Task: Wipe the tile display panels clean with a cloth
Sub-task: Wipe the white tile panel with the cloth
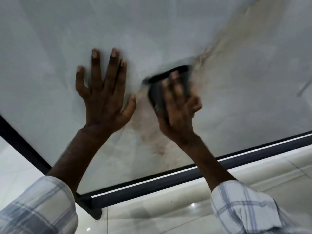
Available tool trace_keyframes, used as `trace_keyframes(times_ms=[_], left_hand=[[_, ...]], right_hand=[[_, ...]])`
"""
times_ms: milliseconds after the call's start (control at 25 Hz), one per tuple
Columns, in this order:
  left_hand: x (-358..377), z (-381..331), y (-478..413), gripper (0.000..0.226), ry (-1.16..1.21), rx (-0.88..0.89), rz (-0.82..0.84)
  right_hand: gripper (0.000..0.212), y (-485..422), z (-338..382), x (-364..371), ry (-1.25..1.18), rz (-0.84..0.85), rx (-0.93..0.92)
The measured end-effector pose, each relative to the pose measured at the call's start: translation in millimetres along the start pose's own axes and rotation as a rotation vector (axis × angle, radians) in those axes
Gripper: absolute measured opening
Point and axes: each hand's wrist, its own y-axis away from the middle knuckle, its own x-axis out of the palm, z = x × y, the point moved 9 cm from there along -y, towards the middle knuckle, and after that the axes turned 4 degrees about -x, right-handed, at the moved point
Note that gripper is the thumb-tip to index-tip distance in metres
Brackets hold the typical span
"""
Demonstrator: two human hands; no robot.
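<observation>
A large glossy white tile panel with faint beige veins fills most of the view, set in a dark metal frame. My left hand lies flat on the panel with its fingers spread and straight. To its right, my right hand presses a dark grey cloth against the panel. Its fingers curl over the cloth, and both hand and cloth are motion-blurred. Reddish-brown smears mark the tile surface below the cloth.
The frame's lower bar runs diagonally from bottom left to the right edge, with a corner foot on the floor. Shiny pale floor tiles lie beneath. Checked shirt sleeves cover both forearms' near ends.
</observation>
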Motion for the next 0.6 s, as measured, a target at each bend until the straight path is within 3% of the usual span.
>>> trace_keyframes(times_ms=[40,80,120,200,320,360,400,520,560,600], left_hand=[[-1,1,1,0.074,0.005,0.007,0.009],[-3,2,2,0.074,0.018,0.013,0.019],[-6,3,2,0.073,0.030,0.028,0.028],[-22,3,-10,0.069,0.042,0.090,-0.025],[-49,1,-59,0.065,0.027,0.147,-0.144],[-55,5,-78,0.065,0.009,0.123,-0.153],[-59,11,-95,0.067,-0.010,0.089,-0.149],[-60,32,-116,0.070,-0.092,0.027,-0.096],[-58,35,-115,0.071,-0.125,0.032,-0.078],[-56,36,-113,0.071,-0.146,0.043,-0.062]], right_hand=[[0.058,2,13,1,-0.006,0.045,-0.243],[0.055,-4,11,-5,-0.008,0.044,-0.373],[0.054,-15,-2,-12,0.001,0.004,-0.389],[0.057,-44,-41,-30,0.042,-0.125,-0.177],[0.066,-72,-73,-47,-0.076,-0.311,0.358],[0.066,-76,-64,-45,-0.109,-0.323,0.402],[0.065,-84,-45,-41,-0.113,-0.297,0.300],[0.056,-90,9,-36,-0.108,-0.147,-0.357],[0.054,-97,-1,-42,-0.080,-0.152,-0.420],[0.053,-109,-24,-49,-0.045,-0.197,-0.340]])
